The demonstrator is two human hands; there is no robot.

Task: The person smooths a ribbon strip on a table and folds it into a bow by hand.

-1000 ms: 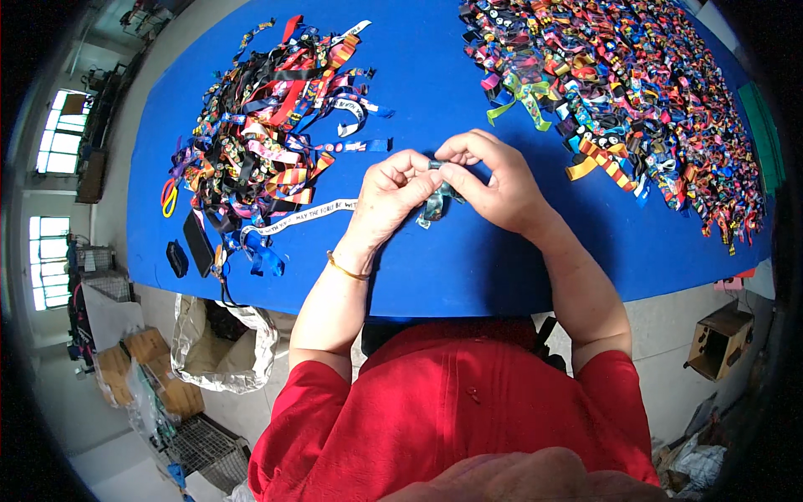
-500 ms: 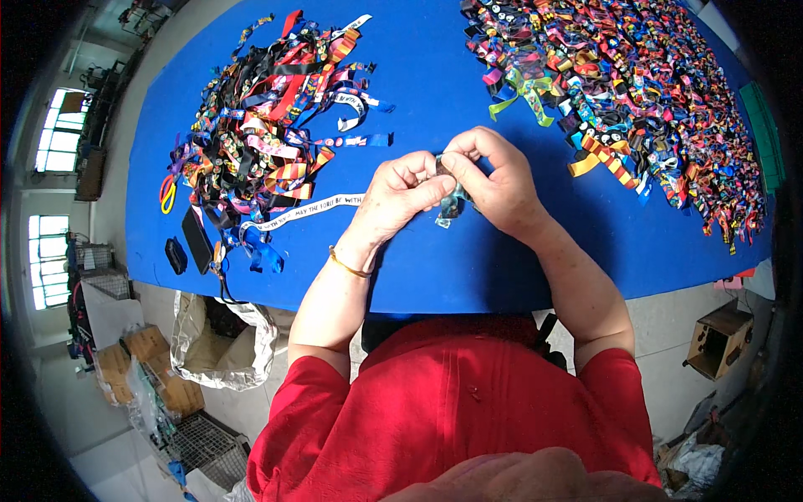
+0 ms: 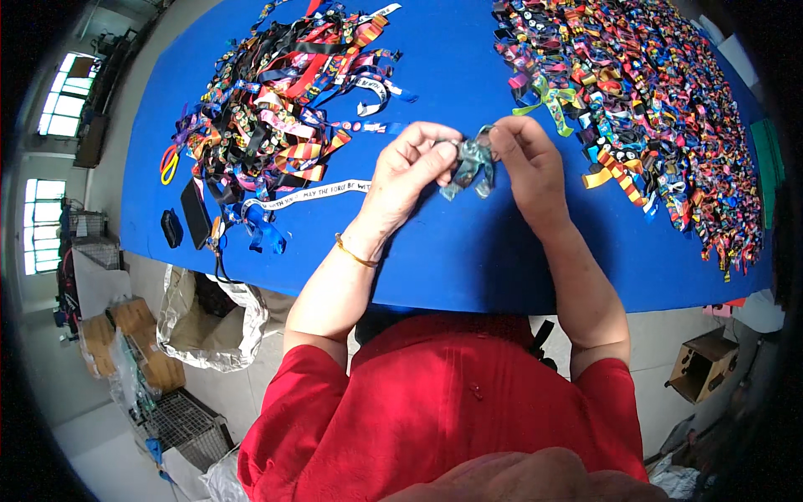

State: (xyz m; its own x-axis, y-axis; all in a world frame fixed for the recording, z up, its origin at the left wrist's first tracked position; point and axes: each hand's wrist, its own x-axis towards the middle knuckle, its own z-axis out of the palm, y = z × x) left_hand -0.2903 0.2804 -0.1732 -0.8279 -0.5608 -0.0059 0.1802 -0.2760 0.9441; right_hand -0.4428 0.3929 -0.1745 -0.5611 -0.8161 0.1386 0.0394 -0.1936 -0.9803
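A patterned teal-green ribbon [image 3: 473, 161], folded into a knot with two short tails hanging down, is held between my two hands over the blue table. On its left side, my left hand [image 3: 410, 167] pinches it between thumb and fingers. The thumb and fingertips of my right hand [image 3: 529, 167] are closed on its upper right part. To the left of my hands lies a loose heap of printed ribbons [image 3: 276, 100]. A white ribbon with dark lettering [image 3: 326, 192] runs from that heap toward my left wrist.
A dense spread of knotted ribbons [image 3: 644, 100] covers the table's right side. At the left edge lie a black flat case [image 3: 196, 214] and a small dark object [image 3: 171, 227]. An open silvery sack [image 3: 213, 322] stands below. A cardboard box [image 3: 704, 366] is on the floor at right.
My hands have drawn slightly apart, the right one moving rightward. More of the knotted ribbon shows between them. The whole view has shifted a little.
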